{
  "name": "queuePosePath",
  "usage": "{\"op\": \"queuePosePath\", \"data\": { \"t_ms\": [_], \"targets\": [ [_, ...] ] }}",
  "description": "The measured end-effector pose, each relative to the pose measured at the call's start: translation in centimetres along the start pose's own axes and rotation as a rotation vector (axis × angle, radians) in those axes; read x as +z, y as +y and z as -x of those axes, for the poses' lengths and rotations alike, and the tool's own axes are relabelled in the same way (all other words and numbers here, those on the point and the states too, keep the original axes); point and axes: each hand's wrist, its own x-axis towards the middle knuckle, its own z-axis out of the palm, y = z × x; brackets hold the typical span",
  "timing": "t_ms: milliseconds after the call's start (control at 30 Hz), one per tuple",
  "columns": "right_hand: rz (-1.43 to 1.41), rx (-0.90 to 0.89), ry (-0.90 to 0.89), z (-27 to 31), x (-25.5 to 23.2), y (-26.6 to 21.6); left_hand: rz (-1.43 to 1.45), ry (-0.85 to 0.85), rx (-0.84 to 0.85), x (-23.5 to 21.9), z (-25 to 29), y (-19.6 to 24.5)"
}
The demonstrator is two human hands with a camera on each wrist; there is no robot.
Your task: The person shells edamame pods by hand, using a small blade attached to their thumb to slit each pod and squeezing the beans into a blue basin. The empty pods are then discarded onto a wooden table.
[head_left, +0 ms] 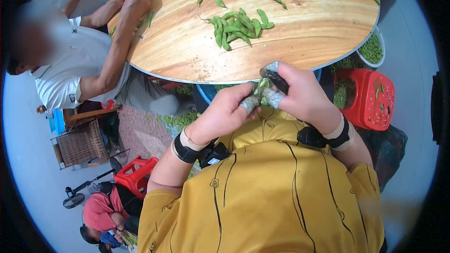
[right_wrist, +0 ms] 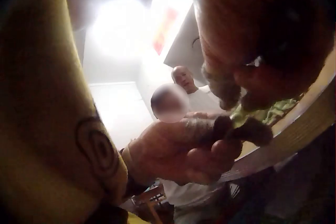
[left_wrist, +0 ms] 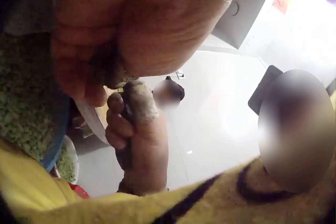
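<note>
In the head view my left hand (head_left: 222, 110) and right hand (head_left: 307, 93) meet just off the table's near edge. Between their fingertips both pinch a green soybean pod (head_left: 264, 85), mostly hidden by the fingers. Grey tape wraps several thumb and finger ends. Seen from the left wrist, the left hand (left_wrist: 136, 24) looms close, its fingertips right at those of the right hand (left_wrist: 142, 134). The right wrist view has the right hand (right_wrist: 252, 40) above the left hand (right_wrist: 178, 145). A pile of soybean pods (head_left: 236, 27) lies on the table ahead of them.
The wooden table (head_left: 187, 60) curves in front of me. Below its edge sits a blue tub (head_left: 205, 92). On the right are a red stool (head_left: 375, 100) and a white bowl of shelled beans (head_left: 372, 49). Another person (head_left: 84, 60) works at the left.
</note>
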Motion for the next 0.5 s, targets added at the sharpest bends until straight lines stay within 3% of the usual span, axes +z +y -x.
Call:
{"op": "queuePosePath", "data": {
  "t_ms": [33,100,267,333,400,500],
  "targets": [
    [0.000,0.001,0.000,-0.1,0.1,0.2,0.047,-0.013,-0.048,0.2,0.1,0.2],
    [0.287,-0.044,0.017,-0.3,0.3,0.8,0.109,-0.014,-0.046,-0.1,0.4,-0.2],
    [0.358,-0.024,-0.032,0.7,0.7,0.3,0.193,0.121,-0.094,-0.7,1.4,-0.6],
    [0.348,-0.043,-0.002,0.7,1.1,0.0,0.113,0.082,-0.098,-0.8,1.2,-1.0],
    [0.385,-0.272,0.097,0.4,1.6,0.0,0.085,0.094,-0.092,-0.3,1.1,-0.9],
    [0.457,-0.253,0.023,-0.1,1.9,1.0,-0.158,0.091,-0.055,0.0,0.6,-0.5]
  ]
}}
